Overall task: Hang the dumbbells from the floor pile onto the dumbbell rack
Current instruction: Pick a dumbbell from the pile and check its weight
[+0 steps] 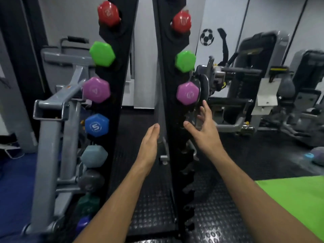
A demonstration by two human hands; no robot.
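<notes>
We are facing a tall black dumbbell rack (pixel 114 106) with two uprights rising from the studded rubber floor (pixel 219 199). The left upright is carrying dumbbells all the way down: red (pixel 108 13), green (pixel 102 53), purple (pixel 96 89), blue marked 5 (pixel 96 125), then a pale grey-blue one (pixel 94 156), a dark grey one (pixel 90 180) and darker ones below that are too blurred to tell apart. The right upright is holding only three, red (pixel 181 21), green (pixel 185 61) and purple (pixel 188 93), with bare notches showing beneath them. A grey metal frame (pixel 50 137) is standing just left of the rack, and a weight machine (pixel 245 81) is sitting behind it on the right. A bright green mat (pixel 294 204) is lying at the lower right.

We are reaching both arms forward. Our left hand (pixel 149 142) is held flat, fingers straight together, gripping nothing, between the two uprights. Our right hand (pixel 204 125) is spread wide with fingers apart, gripping nothing, just beside the bare notches under the purple dumbbell.
</notes>
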